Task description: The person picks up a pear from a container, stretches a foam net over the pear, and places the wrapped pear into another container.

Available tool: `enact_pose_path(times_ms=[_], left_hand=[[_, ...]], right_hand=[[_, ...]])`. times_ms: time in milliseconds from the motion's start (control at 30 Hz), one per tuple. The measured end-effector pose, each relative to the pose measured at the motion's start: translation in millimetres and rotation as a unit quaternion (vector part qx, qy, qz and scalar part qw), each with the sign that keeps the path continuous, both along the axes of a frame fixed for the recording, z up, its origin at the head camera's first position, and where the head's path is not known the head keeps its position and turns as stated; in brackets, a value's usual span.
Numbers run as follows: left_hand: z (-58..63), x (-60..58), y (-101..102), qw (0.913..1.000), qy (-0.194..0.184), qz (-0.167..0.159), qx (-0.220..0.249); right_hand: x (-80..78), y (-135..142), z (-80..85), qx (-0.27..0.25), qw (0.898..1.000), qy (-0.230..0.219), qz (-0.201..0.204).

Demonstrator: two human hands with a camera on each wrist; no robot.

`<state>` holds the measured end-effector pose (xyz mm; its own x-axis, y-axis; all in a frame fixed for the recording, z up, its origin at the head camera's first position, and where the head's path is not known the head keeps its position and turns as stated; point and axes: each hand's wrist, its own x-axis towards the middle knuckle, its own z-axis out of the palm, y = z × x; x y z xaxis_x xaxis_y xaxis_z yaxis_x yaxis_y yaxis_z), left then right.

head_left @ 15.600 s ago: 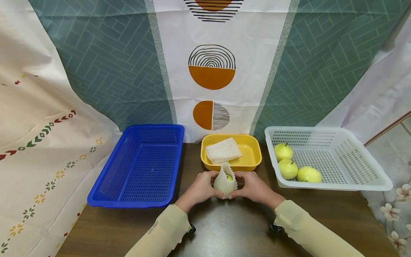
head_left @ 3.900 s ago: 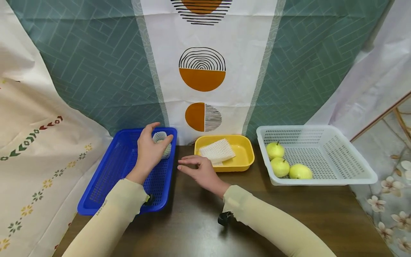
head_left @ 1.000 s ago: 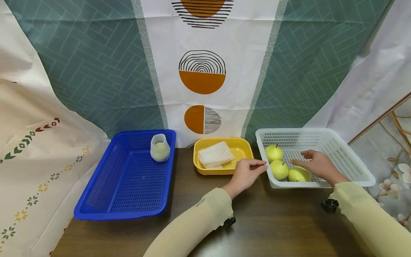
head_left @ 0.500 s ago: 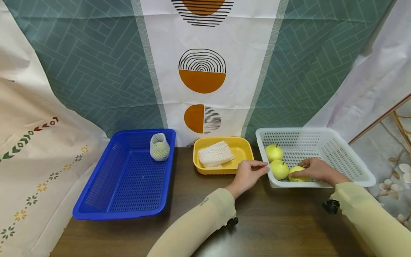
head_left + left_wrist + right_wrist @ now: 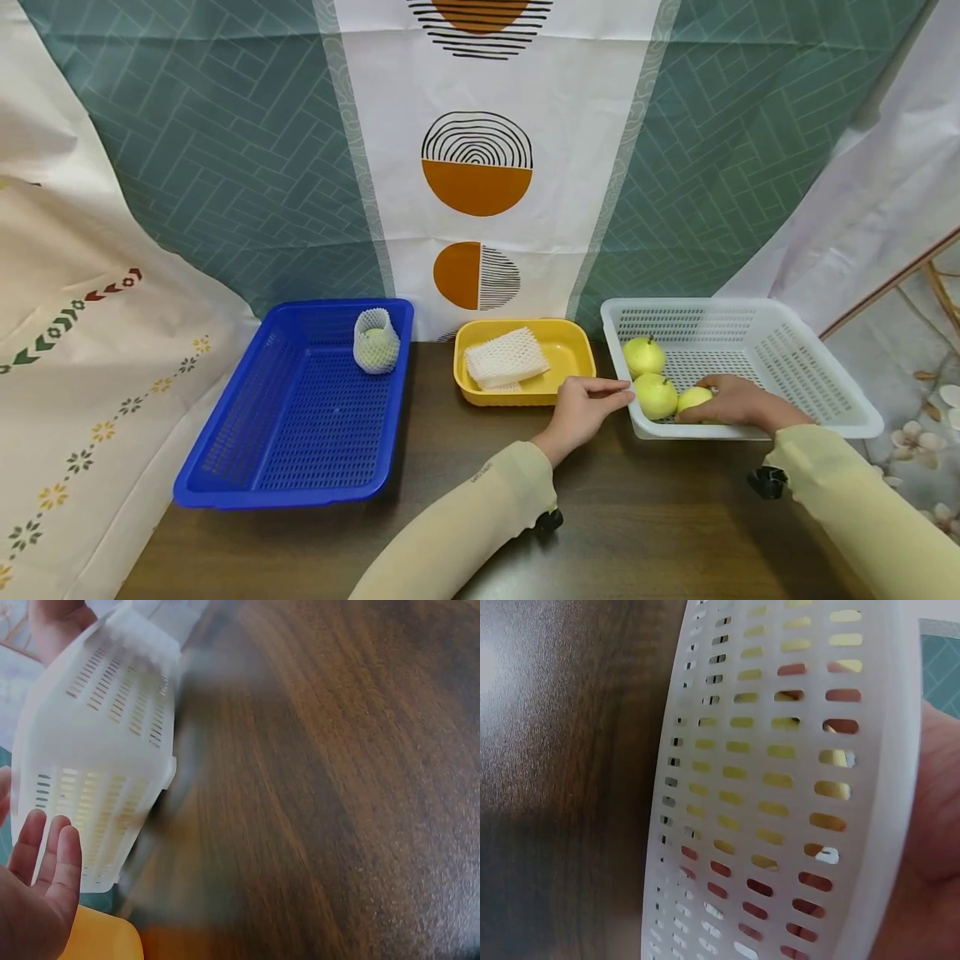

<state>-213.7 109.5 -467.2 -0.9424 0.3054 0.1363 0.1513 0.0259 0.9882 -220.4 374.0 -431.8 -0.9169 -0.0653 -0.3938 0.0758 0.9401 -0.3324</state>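
Inside the white slotted basket (image 5: 817,379), my right hand (image 5: 738,402) grips a yellow-green pear (image 5: 693,397) near the front wall. Through the slots in the right wrist view, fingers appear on either side of the yellow fruit (image 5: 739,772). Two more pears, one at the back (image 5: 643,356) and another in front of it (image 5: 656,396), sit along the left wall. My left hand (image 5: 579,412) is at that basket's left rim with its fingers extended. In the left wrist view its fingers (image 5: 67,859) lie close to the slotted wall; whether they touch it I cannot tell.
A yellow tray (image 5: 573,358) in the middle holds white foam net sleeves (image 5: 508,358). At left, a blue basket (image 5: 315,425) contains one pear in a foam net (image 5: 376,342). Everything stands on a dark wooden table (image 5: 465,483), with cloth hanging behind.
Earlier, both hands held a netted pear at the centre; it then went into the blue basket. Both hands moved right, and the right hand has lowered onto the front pear and grasped it.
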Motion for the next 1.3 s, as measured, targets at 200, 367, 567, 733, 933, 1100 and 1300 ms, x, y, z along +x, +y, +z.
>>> enact_pose_path(times_ms=[200,367,567,733,933,1100,1300], left_hand=[[-8.1,-3.9,2.5,1.0,0.001,-0.001,-0.007],[-13.5,-7.5,4.3,1.0,-0.002,0.0,-0.009],[-13.6,-7.8,4.9,1.0,0.001,0.001,-0.008],[-14.8,-7.6,4.9,1.0,-0.003,-0.002,-0.002],[-17.7,-8.1,5.7,1.0,-0.003,-0.005,0.002],[-16.9,-7.5,5.2,1.0,-0.005,-0.004,0.004],[-16.6,-6.7,4.6,1.0,-0.004,-0.003,0.004]], right_hand=[[-2.4,-1.0,-0.9,-0.029,0.999,0.037,-0.021],[-4.4,-1.9,1.3,-0.036,0.997,0.058,-0.045],[-7.5,-2.1,1.7,-0.02,0.993,0.107,-0.039],[-9.8,-3.2,0.8,-0.021,0.992,0.123,-0.035],[-14.5,-2.4,-2.0,-0.026,0.99,0.126,-0.055],[-18.4,-2.2,-3.3,-0.027,0.989,0.139,-0.035],[-19.8,-3.1,-8.0,-0.04,0.992,0.115,-0.038]])
